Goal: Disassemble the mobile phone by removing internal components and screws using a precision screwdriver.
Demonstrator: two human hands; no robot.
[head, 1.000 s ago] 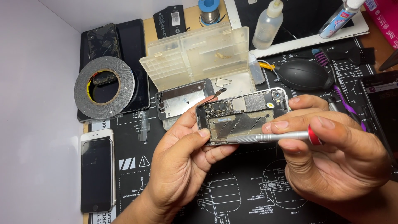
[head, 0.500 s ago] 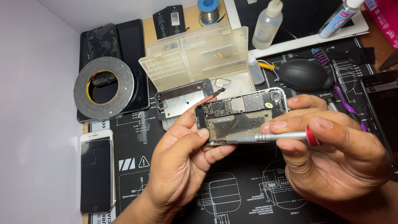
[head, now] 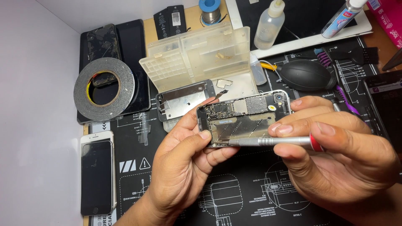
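1. Gripping an opened silver phone body with bare circuitry (head: 245,119), the left hand (head: 182,167) pinches its near end between thumb and fingers.
2. Right hand (head: 339,155) fingers close around a slim metal screwdriver with red collar (head: 272,141), lying along the phone's lower edge.
3. Beyond both hands sits a translucent plastic parts box (head: 201,56).

The right hand (head: 335,155) is sliding the slim silver screwdriver with the red collar (head: 272,141) slightly leftward along the lower edge of the opened phone chassis (head: 245,119), its tip creeping nearer the left thumb (head: 197,142).
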